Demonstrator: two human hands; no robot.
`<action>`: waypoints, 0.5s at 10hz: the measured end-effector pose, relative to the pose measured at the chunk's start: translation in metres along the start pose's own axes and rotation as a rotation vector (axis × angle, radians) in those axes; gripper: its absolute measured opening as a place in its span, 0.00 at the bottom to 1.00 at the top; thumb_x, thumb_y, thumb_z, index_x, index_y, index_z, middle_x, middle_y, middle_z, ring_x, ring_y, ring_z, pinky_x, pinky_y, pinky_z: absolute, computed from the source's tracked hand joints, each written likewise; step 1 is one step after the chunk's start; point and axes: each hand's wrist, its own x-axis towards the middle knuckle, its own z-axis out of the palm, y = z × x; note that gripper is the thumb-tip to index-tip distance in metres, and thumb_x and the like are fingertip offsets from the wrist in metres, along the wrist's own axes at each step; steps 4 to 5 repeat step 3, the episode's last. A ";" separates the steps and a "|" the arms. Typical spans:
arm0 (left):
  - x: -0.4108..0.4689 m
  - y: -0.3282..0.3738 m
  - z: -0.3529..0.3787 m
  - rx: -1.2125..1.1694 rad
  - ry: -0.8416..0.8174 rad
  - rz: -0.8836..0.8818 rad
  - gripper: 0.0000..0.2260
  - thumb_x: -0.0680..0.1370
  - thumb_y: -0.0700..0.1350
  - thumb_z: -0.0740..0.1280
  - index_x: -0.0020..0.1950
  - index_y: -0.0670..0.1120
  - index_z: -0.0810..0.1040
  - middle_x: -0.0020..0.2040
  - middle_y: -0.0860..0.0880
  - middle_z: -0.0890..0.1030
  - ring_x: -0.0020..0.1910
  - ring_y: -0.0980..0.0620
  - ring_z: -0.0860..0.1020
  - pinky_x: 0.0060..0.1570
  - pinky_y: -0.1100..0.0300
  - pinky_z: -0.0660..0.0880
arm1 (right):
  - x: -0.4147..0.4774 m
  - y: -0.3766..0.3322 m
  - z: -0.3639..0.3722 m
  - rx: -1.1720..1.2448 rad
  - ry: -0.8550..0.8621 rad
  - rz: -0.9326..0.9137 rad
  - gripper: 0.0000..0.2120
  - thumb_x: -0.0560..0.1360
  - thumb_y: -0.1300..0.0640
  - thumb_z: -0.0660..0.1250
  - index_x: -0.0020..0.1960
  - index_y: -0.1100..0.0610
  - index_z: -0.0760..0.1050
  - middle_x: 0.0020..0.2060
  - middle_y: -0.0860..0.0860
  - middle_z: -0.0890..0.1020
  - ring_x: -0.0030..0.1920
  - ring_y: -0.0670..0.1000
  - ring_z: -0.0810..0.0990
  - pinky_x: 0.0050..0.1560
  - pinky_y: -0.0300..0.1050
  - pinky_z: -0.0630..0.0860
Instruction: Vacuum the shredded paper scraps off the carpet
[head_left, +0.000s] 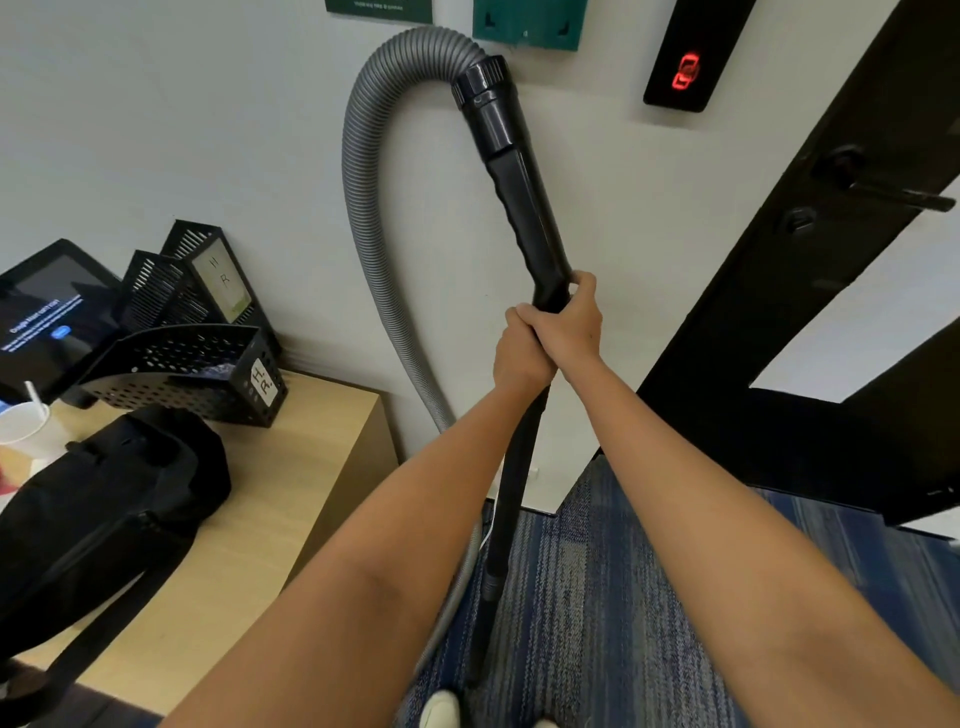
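Blue striped carpet (597, 597) runs up to a white wall beside a dark door (831, 270). Both my hands are wrapped round the black vacuum wand (519, 208), my left hand (522, 356) just below my right hand (569, 325), the two touching. The wand stands nearly upright, its lower end near my shoe (440, 709). Its grey hose (363, 208) arches up against the wall. A black bag (104, 509) lies on the wooden surface (291, 467) to my left.

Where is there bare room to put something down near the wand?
The cabinet top is bare at its right front, between the black bag, the mesh tray and the edge. Its left and back are crowded: bag, trays, cup, screen. Carpet between the wand and the door also lies bare.
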 end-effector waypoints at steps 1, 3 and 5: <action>-0.002 -0.007 0.000 -0.010 0.028 0.001 0.17 0.77 0.46 0.65 0.62 0.42 0.65 0.56 0.42 0.76 0.55 0.42 0.77 0.52 0.47 0.76 | -0.007 0.003 0.000 -0.032 0.006 -0.023 0.29 0.69 0.55 0.73 0.65 0.53 0.63 0.53 0.53 0.79 0.53 0.53 0.79 0.56 0.52 0.77; -0.051 -0.040 0.007 0.121 0.335 0.161 0.27 0.72 0.45 0.71 0.68 0.42 0.66 0.66 0.41 0.67 0.61 0.42 0.68 0.57 0.49 0.71 | -0.050 0.031 -0.018 -0.177 0.095 -0.075 0.29 0.74 0.44 0.68 0.70 0.52 0.63 0.63 0.52 0.73 0.63 0.51 0.71 0.63 0.53 0.70; -0.051 -0.040 0.007 0.121 0.335 0.161 0.27 0.72 0.45 0.71 0.68 0.42 0.66 0.66 0.41 0.67 0.61 0.42 0.68 0.57 0.49 0.71 | -0.050 0.031 -0.018 -0.177 0.095 -0.075 0.29 0.74 0.44 0.68 0.70 0.52 0.63 0.63 0.52 0.73 0.63 0.51 0.71 0.63 0.53 0.70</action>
